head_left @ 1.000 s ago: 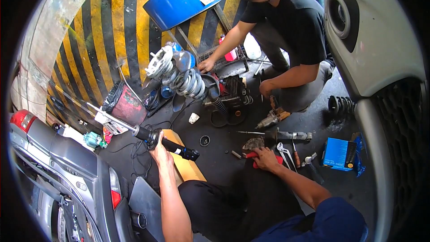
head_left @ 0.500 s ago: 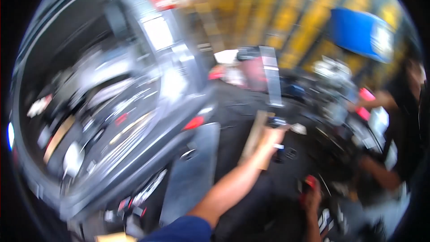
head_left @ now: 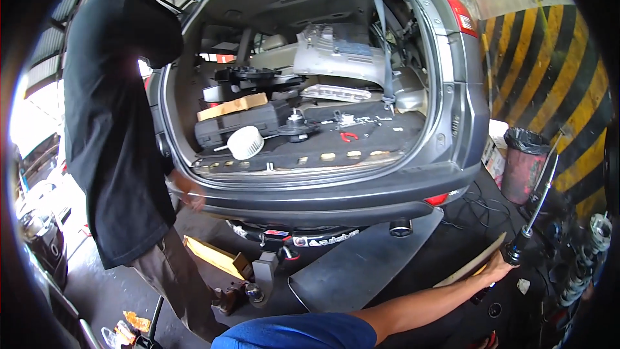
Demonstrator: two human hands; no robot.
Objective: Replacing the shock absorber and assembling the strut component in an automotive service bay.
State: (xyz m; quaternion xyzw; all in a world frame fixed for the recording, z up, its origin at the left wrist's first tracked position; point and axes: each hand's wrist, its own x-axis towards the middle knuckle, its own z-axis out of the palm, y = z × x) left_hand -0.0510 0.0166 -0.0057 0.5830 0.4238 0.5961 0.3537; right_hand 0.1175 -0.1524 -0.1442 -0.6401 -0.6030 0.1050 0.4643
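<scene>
Left hand point(head_left: 496, 267) clenched around black shock absorber point(head_left: 518, 243) at lower right, silver rod point(head_left: 542, 204) tilted up and rightward, near red bin point(head_left: 520, 173). Right hand point(head_left: 485, 343) barely shows at lower edge; cannot tell its grip. Ahead: grey car point(head_left: 336, 199), rear open, white fan wheel point(head_left: 245, 143) inside. Co-worker point(head_left: 123, 123) in black shirt stands at left.

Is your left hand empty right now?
No, the left hand is wrapped around a shock absorber, its bright rod sticking up above the fingers.
</scene>
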